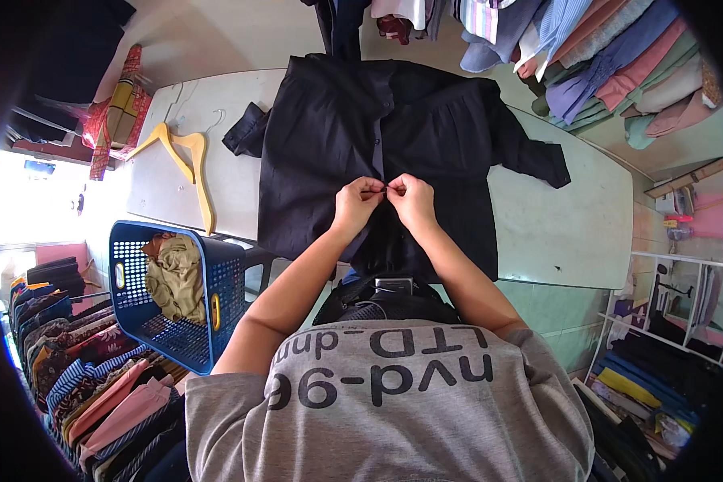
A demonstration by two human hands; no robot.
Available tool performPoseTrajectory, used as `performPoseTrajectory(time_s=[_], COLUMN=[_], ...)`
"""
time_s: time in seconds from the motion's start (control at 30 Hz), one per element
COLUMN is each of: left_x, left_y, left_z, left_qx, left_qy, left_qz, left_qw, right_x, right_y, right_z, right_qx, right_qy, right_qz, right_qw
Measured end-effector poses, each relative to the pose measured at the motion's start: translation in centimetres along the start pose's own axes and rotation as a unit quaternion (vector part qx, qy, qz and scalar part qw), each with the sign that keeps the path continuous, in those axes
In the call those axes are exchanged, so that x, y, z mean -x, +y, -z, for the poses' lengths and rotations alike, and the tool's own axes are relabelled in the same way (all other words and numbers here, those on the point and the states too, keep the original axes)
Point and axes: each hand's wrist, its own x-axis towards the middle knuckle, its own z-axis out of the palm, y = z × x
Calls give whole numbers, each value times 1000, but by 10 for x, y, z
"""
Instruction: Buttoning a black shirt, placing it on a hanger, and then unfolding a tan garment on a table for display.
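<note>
A black long-sleeved button-front shirt [325, 120] lies spread front side up across the white table [560, 229], its collar end away from me and its hem hanging over the near edge. My left hand [359, 206] pinches the front placket between thumb and fingertips. Right beside it, my right hand [411, 201] pinches the same placket from the other side, so the fingertips almost meet. Whatever small part sits between them is hidden by the fingers. Farther up the placket, a button [378, 143] shows.
Two wooden hangers [201, 175] lie on the table's left part. A blue plastic basket [223, 301] holding a khaki garment [178, 277] stands at lower left, by a rack of clothes [96, 361]. Hung garments [608, 72] fill the upper right; folded cloth [632, 385] sits on a white shelf.
</note>
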Motion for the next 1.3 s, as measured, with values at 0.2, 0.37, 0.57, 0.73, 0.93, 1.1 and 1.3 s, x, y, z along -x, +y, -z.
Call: performPoseTrajectory(time_s=[0.2,0.37,0.57,0.73,0.93,1.1,1.3], left_x=[-12,3,64,75,76,80,90], left_y=[-7,9,2,-16,-14,2,12], left_z=[10,16,30,34,42,57,49], left_qx=[308,48,-368,-409,-286,-186,30], left_qy=[-107,-15,-32,9,17,20,-12], left_qz=[194,59,-111,-94,-28,-31,-9], left_qw=[925,997,923,908,958,982,999], right_x=[-1,4,56,69,78,86,89], right_y=[8,8,13,15,17,25,28], right_z=[-5,17,43,37,40,39,32], right_qx=[-90,-132,195,278,301,336,383], right_qy=[9,55,-209,-167,-160,-160,-125], right_qz=[-7,-69,87,131,185,209,202], right_qw=[996,987,954,937,922,904,893])
